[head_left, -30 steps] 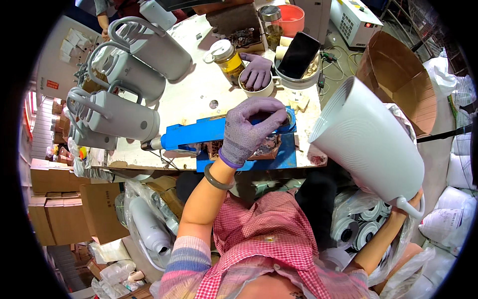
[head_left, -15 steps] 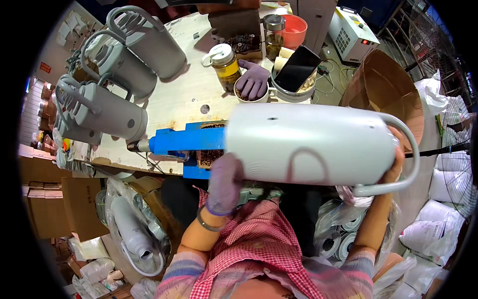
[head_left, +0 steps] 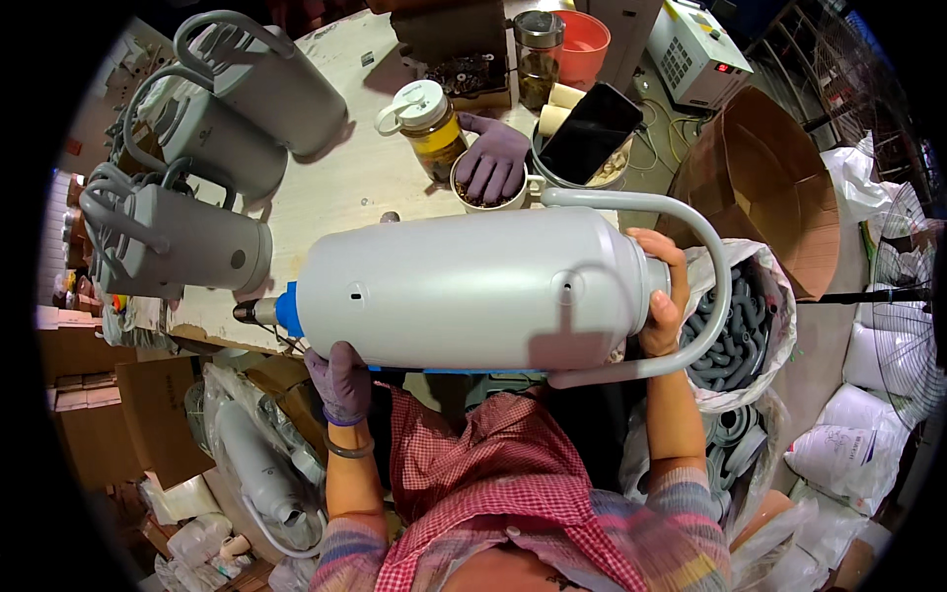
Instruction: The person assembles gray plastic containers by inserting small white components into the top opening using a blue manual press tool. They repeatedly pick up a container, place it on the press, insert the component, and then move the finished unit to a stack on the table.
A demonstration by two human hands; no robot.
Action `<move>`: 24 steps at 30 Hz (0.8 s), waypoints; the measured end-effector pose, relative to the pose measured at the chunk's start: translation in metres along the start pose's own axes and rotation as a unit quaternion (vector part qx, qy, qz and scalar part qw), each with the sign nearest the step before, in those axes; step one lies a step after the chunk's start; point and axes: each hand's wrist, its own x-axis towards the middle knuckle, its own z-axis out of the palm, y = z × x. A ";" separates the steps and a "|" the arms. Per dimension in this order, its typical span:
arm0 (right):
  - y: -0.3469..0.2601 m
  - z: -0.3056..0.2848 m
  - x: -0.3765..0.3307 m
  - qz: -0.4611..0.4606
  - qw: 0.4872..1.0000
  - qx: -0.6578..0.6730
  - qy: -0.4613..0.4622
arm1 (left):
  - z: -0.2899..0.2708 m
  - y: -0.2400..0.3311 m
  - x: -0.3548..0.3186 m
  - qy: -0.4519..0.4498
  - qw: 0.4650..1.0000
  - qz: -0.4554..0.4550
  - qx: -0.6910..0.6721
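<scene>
Grey kettle body point(head_left: 444, 296) lies on its side between both hands, its neck toward the right hand point(head_left: 663, 294) and its broad end above the left hand point(head_left: 342, 385). Bare right fingers and thumb are wrapped around the neck, while a grey handle point(head_left: 718, 286) loops past that hand on its outer side. Gloved, the left hand touches the lower edge near the broad end; its fingers are partly hidden, so I cannot tell how tightly they close. Beneath the body, mostly covered, a blue fixture point(head_left: 288, 310) shows just above the left hand. Farther beyond that hand stand or lean several grey kettles point(head_left: 202, 237). Just right of the right hand, a white bag point(head_left: 779, 370) holds dark grey curved parts point(head_left: 735, 340). Beyond both hands, a purple glove point(head_left: 496, 158) rests on a cup point(head_left: 513, 204).
</scene>
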 end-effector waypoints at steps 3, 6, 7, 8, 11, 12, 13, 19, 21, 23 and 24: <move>0.002 -0.001 0.000 -0.012 1.000 -0.003 0.005 | 0.001 -0.003 0.003 0.002 1.000 0.014 -0.023; 0.002 0.001 -0.001 -0.011 1.000 0.002 0.011 | -0.002 -0.007 0.004 0.016 0.998 0.018 -0.059; 0.002 0.002 -0.002 -0.013 1.000 0.007 0.013 | -0.003 -0.009 0.004 0.022 0.997 0.021 -0.068; 0.002 0.002 -0.002 -0.014 1.000 0.005 0.009 | -0.004 -0.010 0.004 0.027 0.996 0.024 -0.077; 0.002 0.002 -0.003 -0.020 1.000 0.006 -0.001 | -0.006 -0.011 0.004 0.030 0.996 0.023 -0.085; 0.002 0.002 -0.003 -0.020 1.000 0.006 -0.003 | -0.006 -0.011 0.004 0.016 0.996 0.016 -0.085; 0.003 0.002 -0.002 -0.017 1.000 0.004 -0.008 | -0.006 -0.010 0.003 -0.006 0.996 0.023 -0.091; 0.004 -0.001 -0.003 -0.006 1.000 0.026 0.007 | -0.006 -0.003 -0.002 -0.020 0.998 -0.009 -0.059; 0.005 -0.002 -0.005 -0.003 1.000 0.016 0.004 | -0.011 -0.004 -0.004 -0.011 0.998 -0.009 -0.062; 0.005 -0.003 -0.007 -0.002 1.000 0.014 0.003 | -0.021 -0.008 -0.004 -0.018 1.000 0.002 0.009; 0.005 -0.003 -0.007 0.000 1.000 0.016 0.003 | -0.028 -0.009 -0.004 -0.029 0.996 0.013 0.081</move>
